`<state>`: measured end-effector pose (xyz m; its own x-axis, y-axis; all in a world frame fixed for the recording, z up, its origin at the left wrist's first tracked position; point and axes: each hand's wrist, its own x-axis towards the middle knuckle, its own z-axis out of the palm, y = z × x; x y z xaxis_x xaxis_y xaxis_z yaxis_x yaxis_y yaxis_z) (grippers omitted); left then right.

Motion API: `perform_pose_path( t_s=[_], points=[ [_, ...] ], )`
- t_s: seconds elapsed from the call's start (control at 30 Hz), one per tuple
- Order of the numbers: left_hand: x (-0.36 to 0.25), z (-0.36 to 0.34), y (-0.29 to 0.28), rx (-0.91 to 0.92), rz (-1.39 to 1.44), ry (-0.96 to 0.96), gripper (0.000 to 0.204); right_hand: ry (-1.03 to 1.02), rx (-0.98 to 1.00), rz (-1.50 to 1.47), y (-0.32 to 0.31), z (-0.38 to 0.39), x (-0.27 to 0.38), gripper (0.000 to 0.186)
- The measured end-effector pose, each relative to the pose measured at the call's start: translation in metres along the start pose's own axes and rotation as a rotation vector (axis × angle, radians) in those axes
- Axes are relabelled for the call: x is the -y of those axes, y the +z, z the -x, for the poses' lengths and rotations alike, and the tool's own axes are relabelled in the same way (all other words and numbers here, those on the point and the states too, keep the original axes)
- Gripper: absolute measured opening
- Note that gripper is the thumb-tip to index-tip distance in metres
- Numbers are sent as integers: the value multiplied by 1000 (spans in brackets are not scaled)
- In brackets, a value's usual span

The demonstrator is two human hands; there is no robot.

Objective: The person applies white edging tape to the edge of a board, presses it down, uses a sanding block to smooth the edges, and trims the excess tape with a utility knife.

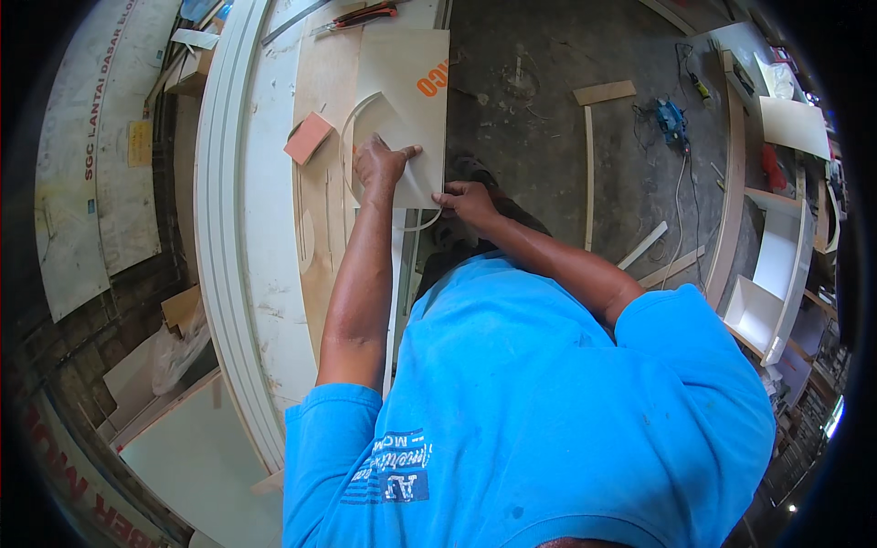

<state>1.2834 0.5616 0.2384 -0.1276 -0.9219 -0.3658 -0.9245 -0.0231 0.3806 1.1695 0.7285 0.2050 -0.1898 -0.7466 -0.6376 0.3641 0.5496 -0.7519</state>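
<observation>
A cream-white panel [402, 73] with orange print lies on the workbench before me. A thin pale strip [366, 99] curves in a loop over its left part, and a loose end hangs below the panel's near edge. My left hand [379, 163] rests on the panel inside the curve, thumb stretched to the right; its fingertips are partly hidden. At the near right corner my right hand [468, 203] pinches the strip by the panel's edge. A pink block [309, 139] sits left of the panel. Farther up lies a utility knife [361, 16] with orange and black parts.
Long white boards [228, 183] run along the bench's left side. On the concrete floor to the right are a blue power tool [671, 121] with a cord and several wood strips [589, 178]. White open cabinet pieces [767, 265] stand at far right.
</observation>
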Motion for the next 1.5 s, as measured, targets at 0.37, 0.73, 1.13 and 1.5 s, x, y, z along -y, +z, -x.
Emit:
perform_pose_path(
  t_s=[0.37, 0.73, 1.13, 1.5],
  points=[
    [-2, -1, 0, 24, -29, -8, 68, -90, -51, 724, 15, 1, 4, 50],
    [-5, 2, -2, 27, 14, -18, 69, -77, 98, 789, 14, 6, -11, 78],
    [-3, 1, -1, 26, -3, -25, 69, -6, 96, 14, -12, 0, -22, 30],
    [0, -5, 1, 43, -45, -12, 77, 15, 151, 42, -13, 3, -19, 35]
  ],
)
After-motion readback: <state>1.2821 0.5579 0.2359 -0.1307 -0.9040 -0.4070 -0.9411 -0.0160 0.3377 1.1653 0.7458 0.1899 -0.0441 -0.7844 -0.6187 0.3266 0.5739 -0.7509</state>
